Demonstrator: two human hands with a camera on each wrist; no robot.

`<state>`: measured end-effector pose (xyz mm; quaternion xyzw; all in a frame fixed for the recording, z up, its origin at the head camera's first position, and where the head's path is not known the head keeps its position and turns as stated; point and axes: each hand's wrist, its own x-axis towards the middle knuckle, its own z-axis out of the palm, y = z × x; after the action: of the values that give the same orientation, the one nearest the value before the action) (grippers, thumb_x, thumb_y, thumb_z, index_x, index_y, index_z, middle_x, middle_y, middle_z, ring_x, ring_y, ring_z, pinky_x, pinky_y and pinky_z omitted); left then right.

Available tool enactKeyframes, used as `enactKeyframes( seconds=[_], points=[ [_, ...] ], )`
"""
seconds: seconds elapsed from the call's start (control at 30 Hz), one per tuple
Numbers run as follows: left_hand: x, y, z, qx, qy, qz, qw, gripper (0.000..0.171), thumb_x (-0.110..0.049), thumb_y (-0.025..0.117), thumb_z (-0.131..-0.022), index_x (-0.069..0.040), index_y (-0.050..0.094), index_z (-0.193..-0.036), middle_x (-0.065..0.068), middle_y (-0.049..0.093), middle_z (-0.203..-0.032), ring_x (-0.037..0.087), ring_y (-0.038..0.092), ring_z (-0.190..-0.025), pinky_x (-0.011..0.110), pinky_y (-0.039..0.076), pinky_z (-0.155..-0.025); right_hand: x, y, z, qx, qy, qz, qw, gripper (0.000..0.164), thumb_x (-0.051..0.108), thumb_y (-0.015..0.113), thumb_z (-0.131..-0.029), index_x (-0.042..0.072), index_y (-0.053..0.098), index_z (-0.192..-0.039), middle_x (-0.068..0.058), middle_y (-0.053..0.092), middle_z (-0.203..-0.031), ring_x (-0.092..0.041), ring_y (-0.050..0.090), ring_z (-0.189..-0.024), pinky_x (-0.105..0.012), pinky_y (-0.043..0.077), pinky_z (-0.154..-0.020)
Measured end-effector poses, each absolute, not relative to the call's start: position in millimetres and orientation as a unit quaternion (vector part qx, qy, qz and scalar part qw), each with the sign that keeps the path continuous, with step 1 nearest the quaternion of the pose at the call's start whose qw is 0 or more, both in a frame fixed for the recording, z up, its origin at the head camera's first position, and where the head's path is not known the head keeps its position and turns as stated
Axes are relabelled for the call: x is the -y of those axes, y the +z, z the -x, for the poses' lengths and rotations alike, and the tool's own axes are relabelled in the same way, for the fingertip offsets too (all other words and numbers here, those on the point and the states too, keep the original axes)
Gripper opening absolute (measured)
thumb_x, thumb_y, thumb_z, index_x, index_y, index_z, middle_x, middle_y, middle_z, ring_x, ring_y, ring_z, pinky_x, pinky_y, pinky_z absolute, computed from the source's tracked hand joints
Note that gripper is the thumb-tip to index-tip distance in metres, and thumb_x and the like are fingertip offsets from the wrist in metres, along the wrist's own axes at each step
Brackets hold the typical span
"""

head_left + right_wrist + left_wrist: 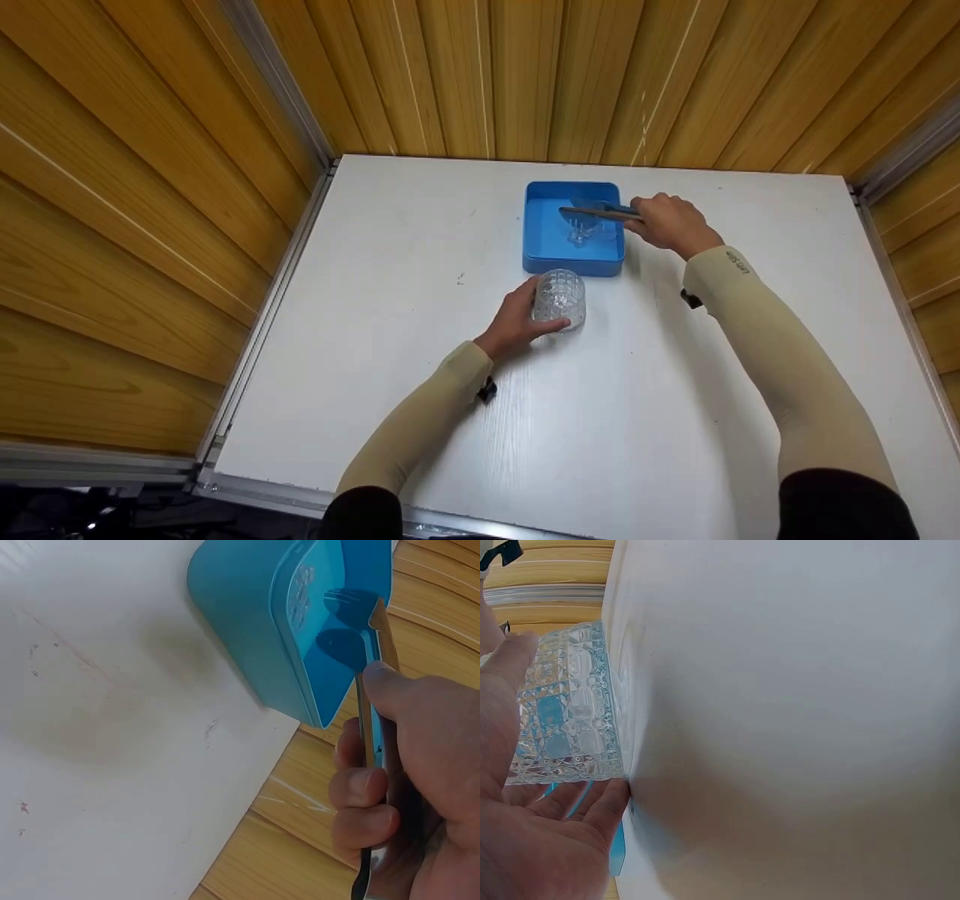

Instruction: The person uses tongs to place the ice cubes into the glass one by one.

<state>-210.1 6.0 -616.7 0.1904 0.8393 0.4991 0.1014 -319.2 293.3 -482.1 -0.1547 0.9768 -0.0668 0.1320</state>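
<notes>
My left hand (514,322) holds a clear glass (561,294) with a square-cut pattern, standing on the white table in front of a blue box. In the left wrist view, the thumb lies along one side of the glass (570,705) and the fingers curl round the other. My right hand (670,223) grips metal tongs (615,213), one end spoon-shaped and the other slotted like a fork. Those tong ends reach into the open blue box (540,264), above several clear pieces (579,237). Whether they touch a piece cannot be told.
A white table (375,337) carries everything. Wood-patterned panels (525,82) rise behind it and at both sides, with metal rails (274,300) along the edges. The box's raised walls stand between the glass and the clear pieces.
</notes>
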Motion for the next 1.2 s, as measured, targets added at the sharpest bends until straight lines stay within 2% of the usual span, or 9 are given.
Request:
enactKeyframes(
  seconds=[0.27,0.57,0.8,0.97,1.2],
  points=[
    [-5.1,-617.6,208.4,-0.841,0.498,-0.185,0.104,0.095,-0.045,0.086,-0.082,-0.015,0.037,-0.158,-0.001,0.052,-0.152,0.012,0.05,-0.136,0.029,0.039,-0.114,-285.0,-484.3,322.4,-0.975,-0.071,0.149,0.149,0.034,0.022,0.064,-0.104,-0.003,0.065,-0.127,-0.018,0.067,-0.095,-0.032,0.059,-0.082,-0.044,0.053,-0.074],
    [-4.4,-616.5,209.1,-0.842,0.497,-0.181,0.104,0.096,-0.05,0.085,-0.082,-0.017,0.037,-0.157,-0.002,0.052,-0.151,0.011,0.051,-0.134,0.031,0.04,-0.114,-271.2,-482.7,325.6,-0.977,-0.063,0.134,0.154,0.039,0.021,0.066,-0.102,-0.004,0.063,-0.132,-0.023,0.068,-0.105,-0.035,0.064,-0.091,-0.053,0.057,-0.087],
    [-6.9,-617.4,208.7,-0.839,0.502,-0.184,0.105,0.096,-0.049,0.085,-0.082,-0.018,0.036,-0.158,-0.004,0.051,-0.152,0.01,0.049,-0.135,0.03,0.039,-0.115,-267.0,-485.1,324.9,-0.978,-0.047,0.138,0.146,0.039,0.02,0.068,-0.101,-0.004,0.064,-0.131,-0.023,0.068,-0.105,-0.036,0.066,-0.092,-0.054,0.057,-0.088],
    [-7.8,-616.9,207.9,-0.836,0.503,-0.193,0.1,0.095,-0.045,0.087,-0.082,-0.015,0.038,-0.157,-0.001,0.053,-0.15,0.01,0.051,-0.133,0.028,0.041,-0.112,-270.0,-487.3,323.7,-0.979,-0.056,0.129,0.151,0.037,0.017,0.065,-0.102,-0.005,0.063,-0.132,-0.025,0.067,-0.108,-0.038,0.064,-0.095,-0.055,0.056,-0.09],
    [-9.1,-616.7,208.4,-0.836,0.504,-0.195,0.095,0.095,-0.048,0.086,-0.081,-0.015,0.038,-0.156,-0.002,0.054,-0.149,0.009,0.052,-0.132,0.026,0.041,-0.112,-272.1,-486.8,323.2,-0.978,-0.06,0.124,0.154,0.037,0.018,0.064,-0.103,-0.005,0.063,-0.132,-0.024,0.067,-0.108,-0.037,0.063,-0.095,-0.054,0.055,-0.09]
  ],
)
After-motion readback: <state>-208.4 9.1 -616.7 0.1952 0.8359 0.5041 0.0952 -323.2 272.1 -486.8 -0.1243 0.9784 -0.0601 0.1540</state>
